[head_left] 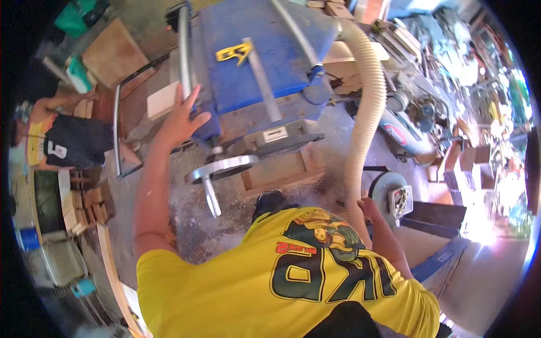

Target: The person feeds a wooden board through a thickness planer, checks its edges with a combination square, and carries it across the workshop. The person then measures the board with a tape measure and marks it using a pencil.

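The blue machine stood just ahead of the person, above the dusty floor. It looked heavy and rigid, something to be steadied rather than lifted, and the metal rail along its left side seemed a firm, perhaps slick, place to take hold. The handwheel at its near corner carried a smooth, shiny handle that appeared shaped for a closed grip.

The left hand reached to the rail's near end, its fingers spread and the thumb well apart, closed around nothing; whether the fingertips pressed on the metal could not be told. The right hand was at the ribbed hose, its fingers partly hidden, so its hold could not be told. The hose looked light and bendable, its ridges likely to resist slipping, and best held around its full girth.

Beside the right hand, a small squarish container held jumbled bits too small to name. At the far left, a wooden box showed only a dark interior.
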A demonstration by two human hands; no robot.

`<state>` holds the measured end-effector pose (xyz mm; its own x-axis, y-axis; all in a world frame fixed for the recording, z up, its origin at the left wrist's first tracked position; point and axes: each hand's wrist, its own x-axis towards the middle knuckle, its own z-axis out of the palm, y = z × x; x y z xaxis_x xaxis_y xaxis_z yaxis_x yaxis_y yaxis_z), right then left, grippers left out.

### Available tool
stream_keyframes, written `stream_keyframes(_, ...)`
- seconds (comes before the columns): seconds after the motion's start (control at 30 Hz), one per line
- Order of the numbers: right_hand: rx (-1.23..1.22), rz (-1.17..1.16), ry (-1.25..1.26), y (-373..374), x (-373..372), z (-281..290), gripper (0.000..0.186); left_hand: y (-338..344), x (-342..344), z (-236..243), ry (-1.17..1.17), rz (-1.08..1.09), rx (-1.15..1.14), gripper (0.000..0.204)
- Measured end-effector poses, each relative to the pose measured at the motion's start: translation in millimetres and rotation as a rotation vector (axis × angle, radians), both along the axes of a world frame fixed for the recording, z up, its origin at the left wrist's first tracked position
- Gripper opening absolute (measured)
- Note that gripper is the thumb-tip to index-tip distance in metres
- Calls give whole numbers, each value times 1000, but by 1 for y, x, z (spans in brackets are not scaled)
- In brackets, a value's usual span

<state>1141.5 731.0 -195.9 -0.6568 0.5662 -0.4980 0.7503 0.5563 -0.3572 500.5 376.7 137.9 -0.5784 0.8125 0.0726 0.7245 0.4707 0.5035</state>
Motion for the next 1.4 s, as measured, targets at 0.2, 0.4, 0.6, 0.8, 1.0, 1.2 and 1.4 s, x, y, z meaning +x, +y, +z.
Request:
stream_keyframes(0.2,70,-358,177,51,-55,77,40,27,4,67,71,42,-308,71)
stream_keyframes(0.4,230,-403,506,210,-128,120,32,139,50,111,146,-227,-285,68)
stream_keyframes(0.6,-512,-798,923,337,-227,146,33,301,74,52,218,-199,-252,74)
stream_keyframes(0.8,-932,-726,1026,389,-342,154,39,366,80,-5,355,244,-216,74)
stream_keyframes(1.0,-1088,-730,794,443,-429,85,37,378,85,-10,368,260,-95,63)
stream_keyframes(1.2,-1273,-477,786,453,-457,79,53,380,98,-6,379,341,-223,56)
stream_keyframes(1.4,-1490,-458,791,455,-476,88,60,381,104,4,306,378,-258,50)
